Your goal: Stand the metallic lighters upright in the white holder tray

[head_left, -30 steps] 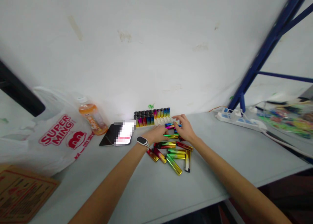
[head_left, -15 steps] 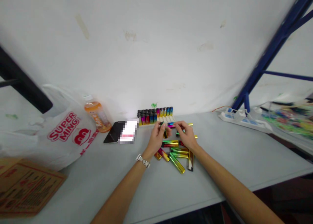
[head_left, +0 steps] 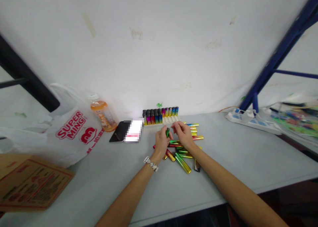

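My left hand [head_left: 162,143], with a bracelet on the wrist, is closed around a small green and black shiny tube [head_left: 167,132], held upright. Close to its right, my right hand [head_left: 184,134] has its fingers bent together near the tube's top; whatever they pinch is too small to make out. Beneath and around both hands lie several loose metallic tubes [head_left: 183,162] in green, gold and red. Behind the hands stands a white rack [head_left: 171,120]. Black-topped colourful tubes [head_left: 152,117] fill its left part, and a row of colourful tubes [head_left: 170,111] stands along its back right.
Left of the rack lie a dark tablet or phone [head_left: 120,131] and a blurred white sheet or screen [head_left: 134,131]. An orange drink bottle [head_left: 103,115], a white plastic bag [head_left: 69,137] and a cardboard box [head_left: 37,184] are farther left. A power strip [head_left: 253,121] lies at right.
The view has shifted slightly, moving everything a little rightward. The green tube in my left hand now points more upright, and my right fingers have come nearer to its top.
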Tool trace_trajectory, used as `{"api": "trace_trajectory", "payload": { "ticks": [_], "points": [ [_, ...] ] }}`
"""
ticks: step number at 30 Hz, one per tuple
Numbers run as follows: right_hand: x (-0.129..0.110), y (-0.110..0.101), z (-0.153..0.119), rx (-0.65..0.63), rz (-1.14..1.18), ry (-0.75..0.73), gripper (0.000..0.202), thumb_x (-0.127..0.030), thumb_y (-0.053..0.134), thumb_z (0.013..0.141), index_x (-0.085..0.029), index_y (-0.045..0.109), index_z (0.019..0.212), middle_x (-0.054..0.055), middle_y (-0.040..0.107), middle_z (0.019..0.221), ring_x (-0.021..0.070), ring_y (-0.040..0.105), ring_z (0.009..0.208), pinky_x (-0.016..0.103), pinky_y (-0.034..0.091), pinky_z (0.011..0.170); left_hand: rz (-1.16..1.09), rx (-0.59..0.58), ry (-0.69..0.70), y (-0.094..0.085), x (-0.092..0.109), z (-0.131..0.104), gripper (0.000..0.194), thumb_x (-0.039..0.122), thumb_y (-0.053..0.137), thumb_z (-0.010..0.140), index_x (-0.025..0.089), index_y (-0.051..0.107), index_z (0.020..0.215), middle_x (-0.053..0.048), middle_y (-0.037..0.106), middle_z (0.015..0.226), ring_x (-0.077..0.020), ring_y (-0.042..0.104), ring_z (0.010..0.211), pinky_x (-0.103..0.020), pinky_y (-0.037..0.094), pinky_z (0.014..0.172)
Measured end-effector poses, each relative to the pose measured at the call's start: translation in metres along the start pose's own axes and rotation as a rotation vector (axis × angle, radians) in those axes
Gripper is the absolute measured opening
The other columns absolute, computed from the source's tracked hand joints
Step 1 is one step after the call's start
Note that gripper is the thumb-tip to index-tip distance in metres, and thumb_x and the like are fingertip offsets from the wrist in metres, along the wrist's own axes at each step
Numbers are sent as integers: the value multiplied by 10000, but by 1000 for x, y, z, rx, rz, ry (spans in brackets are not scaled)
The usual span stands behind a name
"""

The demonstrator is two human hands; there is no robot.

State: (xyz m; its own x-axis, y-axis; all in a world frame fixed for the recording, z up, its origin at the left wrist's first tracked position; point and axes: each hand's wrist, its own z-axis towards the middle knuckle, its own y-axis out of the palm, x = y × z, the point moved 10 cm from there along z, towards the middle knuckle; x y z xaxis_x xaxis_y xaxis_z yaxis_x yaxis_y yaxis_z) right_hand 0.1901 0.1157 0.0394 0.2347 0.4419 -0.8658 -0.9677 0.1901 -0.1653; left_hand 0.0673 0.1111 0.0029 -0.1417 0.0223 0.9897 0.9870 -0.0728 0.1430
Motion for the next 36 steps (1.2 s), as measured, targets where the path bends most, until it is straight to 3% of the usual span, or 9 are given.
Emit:
{"api": "trace_trajectory", "payload": {
  "ticks": [5, 19, 36],
  "points": [
    [-3, -2, -13, -47, -43, 5, 432, -523, 443, 957, -189, 641, 766, -27, 519, 539, 129, 497, 517, 252, 383, 537, 26, 33, 67, 0, 6, -1, 491, 486, 368, 860, 189, 441, 476, 45, 312, 411, -72, 241, 386, -221, 197, 408],
    [-10, 1, -12, -69, -87, -14, 415, -490, 448, 958, -176, 634, 762, -33, 524, 523, 117, 501, 502, 239, 389, 529, -102, -30, 5, 5, -1, -3, 679, 740, 382, 823, 164, 472, 475, 55, 297, 407, -48, 225, 366, -218, 162, 404],
    [-8, 7, -13, -106, -68, 0, 343, -416, 453, 957, -181, 612, 765, -32, 508, 542, 125, 496, 519, 255, 385, 547, 17, 42, 96, -2, 7, -2, 415, 436, 382, 838, 198, 410, 500, 53, 334, 434, -79, 280, 407, -232, 228, 440]
  ]
}}
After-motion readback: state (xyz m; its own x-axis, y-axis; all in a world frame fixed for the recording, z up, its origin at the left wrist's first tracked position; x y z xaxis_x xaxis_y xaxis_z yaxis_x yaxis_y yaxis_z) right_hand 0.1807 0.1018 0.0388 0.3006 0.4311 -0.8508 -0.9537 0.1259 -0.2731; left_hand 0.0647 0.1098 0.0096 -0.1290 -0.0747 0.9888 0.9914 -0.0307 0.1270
